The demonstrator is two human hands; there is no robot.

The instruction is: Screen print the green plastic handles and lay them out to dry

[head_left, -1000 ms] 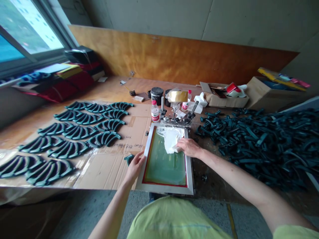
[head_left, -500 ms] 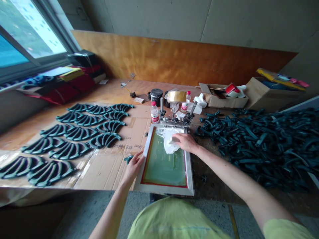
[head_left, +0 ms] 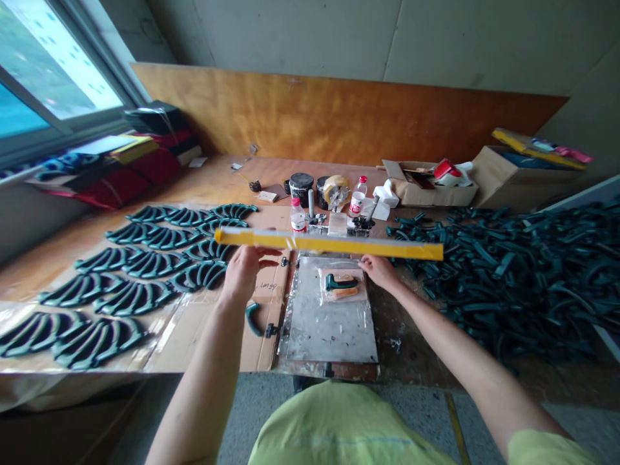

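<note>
The screen-printing frame (head_left: 329, 243) is tilted up and seen edge-on, with yellow tape along its front edge. My left hand (head_left: 243, 270) is at the frame's left part, some fingers stretched out below the edge and a fingertip seemingly showing above it. Under the frame lies a grey metal plate (head_left: 332, 329) with a small holder (head_left: 338, 294) carrying a dark green curved handle (head_left: 339, 282). My right hand (head_left: 380, 270) is beside the plate's upper right, its fingers pinched; what they hold, if anything, is hidden. A loose green handle (head_left: 252, 320) lies left of the plate.
Rows of green handles (head_left: 133, 294) lie fanned out on cardboard at left. A large heap of green handles (head_left: 523, 284) covers the right side. Behind the plate stand bottles (head_left: 357, 196), black tubs (head_left: 301, 188) and a tape roll (head_left: 336, 192); open cartons (head_left: 436, 196) are at back right.
The frame lay flat and now is tilted up, uncovering the plate and holder. The white cloth under my right hand is out of sight. My left hand has moved up with the frame edge.
</note>
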